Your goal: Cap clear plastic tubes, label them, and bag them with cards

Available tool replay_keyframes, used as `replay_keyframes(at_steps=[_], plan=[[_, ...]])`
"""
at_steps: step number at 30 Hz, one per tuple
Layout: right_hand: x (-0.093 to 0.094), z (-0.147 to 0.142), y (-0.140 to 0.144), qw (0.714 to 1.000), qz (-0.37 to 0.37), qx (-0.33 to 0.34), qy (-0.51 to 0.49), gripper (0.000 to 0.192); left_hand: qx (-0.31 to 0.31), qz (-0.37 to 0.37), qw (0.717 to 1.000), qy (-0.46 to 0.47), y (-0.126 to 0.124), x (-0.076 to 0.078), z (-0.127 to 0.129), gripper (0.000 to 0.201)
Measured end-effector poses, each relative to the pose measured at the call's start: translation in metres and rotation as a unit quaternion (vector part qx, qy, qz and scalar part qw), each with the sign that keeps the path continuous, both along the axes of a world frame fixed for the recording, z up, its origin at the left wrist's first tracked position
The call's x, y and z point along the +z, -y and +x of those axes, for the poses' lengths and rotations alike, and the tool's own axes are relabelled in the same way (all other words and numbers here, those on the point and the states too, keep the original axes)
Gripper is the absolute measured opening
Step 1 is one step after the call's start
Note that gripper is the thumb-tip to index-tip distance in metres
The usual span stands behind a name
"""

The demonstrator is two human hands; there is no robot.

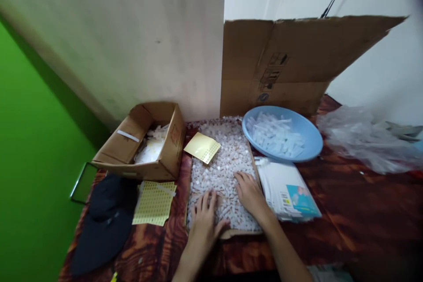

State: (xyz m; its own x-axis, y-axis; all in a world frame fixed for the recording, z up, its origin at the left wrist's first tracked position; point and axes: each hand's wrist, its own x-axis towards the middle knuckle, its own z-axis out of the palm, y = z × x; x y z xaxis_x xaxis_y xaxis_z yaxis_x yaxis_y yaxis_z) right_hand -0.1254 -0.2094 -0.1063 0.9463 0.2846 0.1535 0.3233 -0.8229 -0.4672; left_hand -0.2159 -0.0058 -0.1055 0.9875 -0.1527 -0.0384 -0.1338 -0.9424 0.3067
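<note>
Many small whitish pieces cover a shallow cardboard tray in front of me; they are too small to name. My left hand rests on the pieces at the tray's near left, fingers spread and thumb out to the side. Farther up on the right, my right hand lies on the pieces by the tray's right edge, its fingers stretched out. Neither hand visibly grips anything. A yellow sticker sheet lies on top of the pieces toward the back left.
Left of the tray are an open cardboard box, another sticker sheet and a dark cap. To the right stand a blue basin with clear plastic pieces, a stack of white packets and crumpled plastic bags.
</note>
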Motion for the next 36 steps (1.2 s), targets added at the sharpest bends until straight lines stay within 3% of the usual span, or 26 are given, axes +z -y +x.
replay_keyframes(at_steps=[4,8,10,14,17,20,24,27,30,36], plan=[[0.010,0.008,0.006,0.999,0.033,0.005,-0.014,0.041,-0.007,0.001,1.000,0.020,0.013,0.007,0.023,0.072],[0.032,-0.004,0.020,0.989,0.142,0.042,-0.024,0.037,-0.041,-0.048,0.997,0.047,0.003,0.017,0.035,0.056],[0.040,-0.017,0.024,0.983,0.166,0.051,-0.052,0.036,-0.025,-0.076,0.995,0.056,-0.005,0.021,0.028,0.048],[0.041,-0.046,0.022,0.987,0.121,0.053,-0.088,0.039,0.049,-0.050,0.996,0.046,-0.005,0.018,-0.003,0.048],[0.032,-0.065,0.018,0.993,0.098,0.020,-0.070,0.043,0.036,-0.044,0.997,0.051,0.005,0.010,-0.022,0.060],[0.018,-0.079,0.019,0.990,0.124,-0.038,-0.050,0.050,0.020,-0.039,0.998,0.045,0.013,0.004,-0.026,0.070],[0.000,-0.083,0.016,0.969,0.221,-0.085,-0.076,0.060,0.005,-0.044,0.999,0.016,0.024,0.002,-0.009,0.082],[-0.005,-0.078,0.012,0.930,0.327,-0.094,-0.138,0.058,-0.021,-0.049,0.999,-0.003,0.037,0.003,0.011,0.090],[0.004,-0.073,0.015,0.901,0.396,-0.107,-0.141,0.053,-0.066,-0.057,0.996,-0.008,0.049,0.003,0.026,0.097],[0.033,-0.078,0.039,0.887,0.424,-0.152,-0.100,0.035,-0.146,-0.037,0.987,0.048,0.060,-0.005,0.039,0.089]])
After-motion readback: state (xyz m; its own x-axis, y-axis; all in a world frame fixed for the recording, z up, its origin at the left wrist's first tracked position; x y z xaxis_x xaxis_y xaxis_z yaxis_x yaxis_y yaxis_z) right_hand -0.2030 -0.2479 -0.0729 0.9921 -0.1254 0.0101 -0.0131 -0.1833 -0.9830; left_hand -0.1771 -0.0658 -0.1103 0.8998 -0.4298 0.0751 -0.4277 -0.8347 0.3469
